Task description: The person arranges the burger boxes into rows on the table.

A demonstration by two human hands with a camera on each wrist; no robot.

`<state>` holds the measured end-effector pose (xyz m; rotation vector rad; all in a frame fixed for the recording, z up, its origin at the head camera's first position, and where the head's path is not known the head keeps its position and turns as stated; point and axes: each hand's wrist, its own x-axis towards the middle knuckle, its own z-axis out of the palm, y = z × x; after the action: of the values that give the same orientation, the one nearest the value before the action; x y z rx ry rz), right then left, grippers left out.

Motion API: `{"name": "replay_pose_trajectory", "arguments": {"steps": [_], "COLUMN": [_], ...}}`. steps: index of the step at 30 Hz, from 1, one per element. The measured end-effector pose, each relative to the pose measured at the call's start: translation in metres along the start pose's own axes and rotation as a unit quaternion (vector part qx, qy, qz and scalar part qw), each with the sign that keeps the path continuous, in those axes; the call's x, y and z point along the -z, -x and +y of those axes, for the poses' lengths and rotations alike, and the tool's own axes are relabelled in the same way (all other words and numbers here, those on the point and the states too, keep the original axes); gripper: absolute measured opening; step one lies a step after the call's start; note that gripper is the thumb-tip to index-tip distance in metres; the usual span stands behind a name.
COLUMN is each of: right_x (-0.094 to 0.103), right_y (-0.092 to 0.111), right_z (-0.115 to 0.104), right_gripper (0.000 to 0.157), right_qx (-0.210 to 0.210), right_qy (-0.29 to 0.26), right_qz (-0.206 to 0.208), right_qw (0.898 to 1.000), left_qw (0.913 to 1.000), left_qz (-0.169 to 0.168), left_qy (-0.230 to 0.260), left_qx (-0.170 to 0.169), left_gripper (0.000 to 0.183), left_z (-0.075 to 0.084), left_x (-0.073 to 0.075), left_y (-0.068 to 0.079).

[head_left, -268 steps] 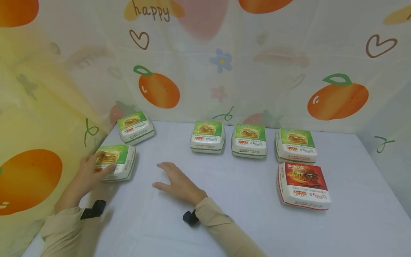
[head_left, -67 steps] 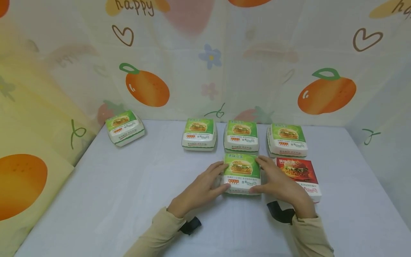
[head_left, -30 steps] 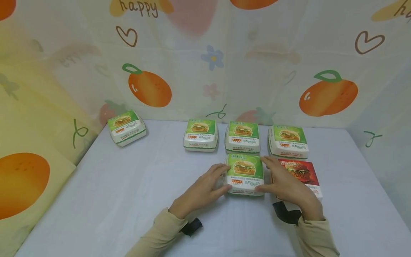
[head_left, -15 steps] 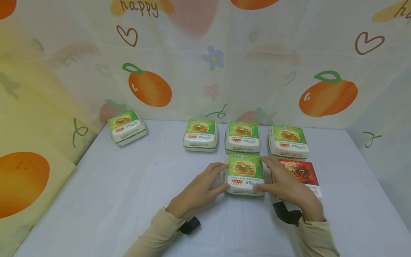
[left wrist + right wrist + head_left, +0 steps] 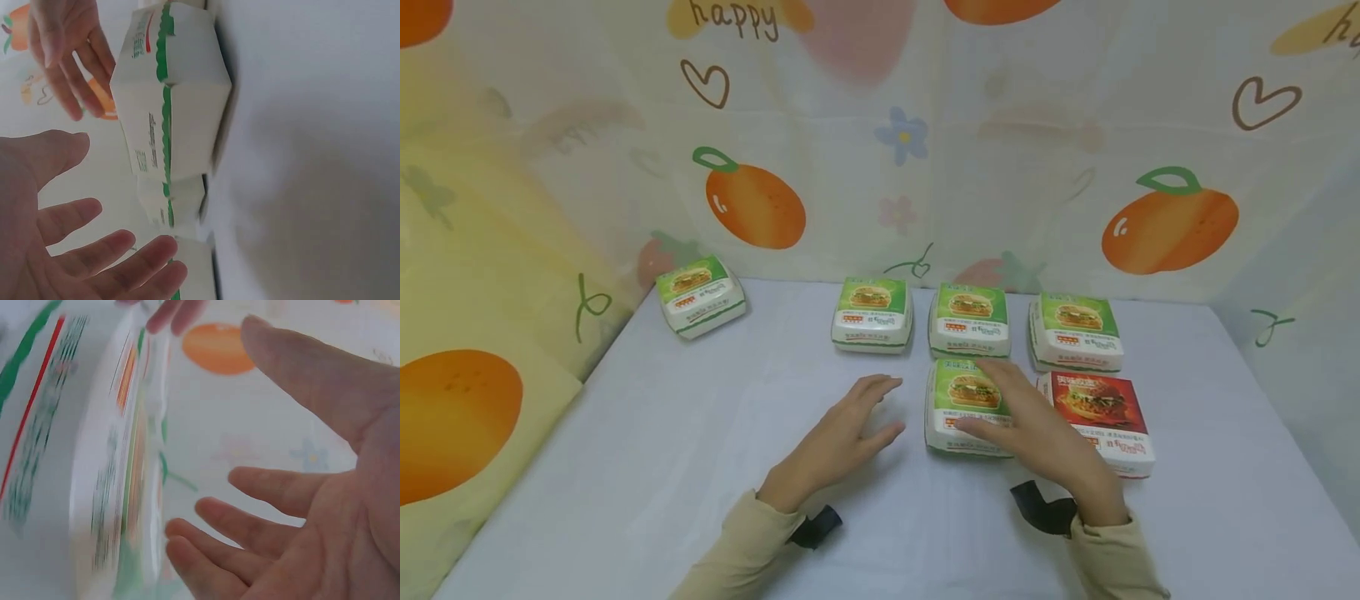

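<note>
A green-and-white burger box (image 5: 966, 404) lies on the table in the front row, its lid shut. To its left my left hand (image 5: 831, 442) hovers with spread fingers, a small gap from the box. My right hand (image 5: 1048, 433) is over the box's right part, hiding some of it in the head view. Seen from the right wrist, the box (image 5: 75, 462) and the right hand (image 5: 306, 531) stand apart, the fingers loosely extended. In the left wrist view the box (image 5: 181, 125) shows its side, with the left hand (image 5: 56, 231) apart from it.
A red-and-white burger box (image 5: 1112, 417) sits right of the front green one. Behind stand three more green boxes (image 5: 872, 317), (image 5: 970, 321), (image 5: 1075, 333) in a row. Another green box (image 5: 702, 298) lies turned at the far left corner. A printed cloth (image 5: 1000, 192) hangs behind the table.
Earlier, a green box was brought from the left to the front row, beside the red one. Since half a second ago both hands have let go of it; left moved left, right lifted over it.
</note>
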<state>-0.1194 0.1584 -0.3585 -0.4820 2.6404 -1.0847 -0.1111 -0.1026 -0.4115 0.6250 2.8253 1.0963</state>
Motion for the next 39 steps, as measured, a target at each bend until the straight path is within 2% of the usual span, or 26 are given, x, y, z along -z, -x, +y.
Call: {"name": "replay_pose_trajectory", "arguments": {"steps": [7,13,23,30,39], "right_x": [-0.019,-0.028,-0.053,-0.076,-0.106], "right_y": [-0.016,-0.029,-0.050,-0.065,-0.089], "right_z": [-0.018,-0.034,-0.053,-0.066,-0.078], "right_gripper": [0.081,0.081,0.080,0.079,0.073], "right_qx": [0.055,0.069,0.104,0.117,0.138], "right_qy": [-0.008,-0.021,-0.058,-0.073,-0.074], "right_qz": [0.002,0.009,0.016,-0.001,-0.019], "right_qw": [0.998,0.997,0.993,0.990,0.988], "left_qw": [0.9993,0.9975,0.9944,0.9913,0.9841], "left_qz": [0.026,0.055,0.088,0.104,0.141], "left_qy": [-0.023,-0.040,-0.056,-0.076,-0.099], "left_qx": [-0.012,-0.018,0.011,0.029,0.044], "left_gripper": [0.056,0.055,0.054,0.052,0.049], "left_z": [-0.018,-0.029,-0.048,-0.061,-0.083], "left_x": [0.012,0.025,0.044,0.061,0.080], "left_y": [0.010,0.016,0.030,0.037,0.043]}}
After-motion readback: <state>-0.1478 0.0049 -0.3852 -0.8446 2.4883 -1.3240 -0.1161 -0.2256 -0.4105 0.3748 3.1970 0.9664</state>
